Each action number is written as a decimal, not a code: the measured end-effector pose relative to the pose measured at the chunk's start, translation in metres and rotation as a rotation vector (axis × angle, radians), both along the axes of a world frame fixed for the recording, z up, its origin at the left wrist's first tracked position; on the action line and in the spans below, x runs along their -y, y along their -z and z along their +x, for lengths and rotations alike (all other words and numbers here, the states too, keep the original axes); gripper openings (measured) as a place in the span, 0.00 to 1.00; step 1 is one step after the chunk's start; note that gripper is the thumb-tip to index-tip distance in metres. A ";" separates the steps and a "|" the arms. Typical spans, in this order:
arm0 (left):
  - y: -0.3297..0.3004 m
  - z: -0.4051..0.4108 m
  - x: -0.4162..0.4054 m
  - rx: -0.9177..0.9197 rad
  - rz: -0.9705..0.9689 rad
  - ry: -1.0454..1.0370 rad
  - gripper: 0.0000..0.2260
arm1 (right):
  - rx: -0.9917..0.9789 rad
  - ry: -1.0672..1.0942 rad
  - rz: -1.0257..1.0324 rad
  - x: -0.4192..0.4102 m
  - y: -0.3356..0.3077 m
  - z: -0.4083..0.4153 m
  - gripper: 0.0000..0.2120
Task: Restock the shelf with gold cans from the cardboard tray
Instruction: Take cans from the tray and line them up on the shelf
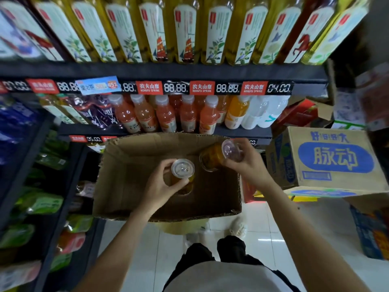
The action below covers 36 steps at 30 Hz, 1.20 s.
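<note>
1. At centre frame, the left hand (160, 184) curls its fingers and thumb round an upright gold can (182, 172) with a clear lid, inside the cardboard tray (126, 175)
2. Right of centre, the right hand (248, 165) grips a second gold can (219, 155), tilted on its side above the tray's far right corner
3. Across the upper frame, the shelf (164, 70) carries bottles

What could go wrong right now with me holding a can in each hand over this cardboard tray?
1. The right hand holds its gold can tilted, gripped near the lid; it could slip and fall.
2. The cardboard tray appears to overhang the floor, so a knock from the left hand or its can might tip it.
</note>
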<state>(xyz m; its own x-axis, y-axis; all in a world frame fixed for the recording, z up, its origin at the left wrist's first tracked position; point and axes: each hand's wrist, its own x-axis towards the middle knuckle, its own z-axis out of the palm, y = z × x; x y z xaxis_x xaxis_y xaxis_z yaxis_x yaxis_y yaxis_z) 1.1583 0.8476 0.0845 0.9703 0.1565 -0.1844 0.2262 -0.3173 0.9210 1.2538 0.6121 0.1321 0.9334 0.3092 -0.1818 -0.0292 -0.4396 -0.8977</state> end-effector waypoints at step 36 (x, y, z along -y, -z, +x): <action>-0.411 0.218 0.249 0.951 -0.172 -0.264 0.12 | 0.612 -0.047 0.599 0.176 -0.390 0.292 0.20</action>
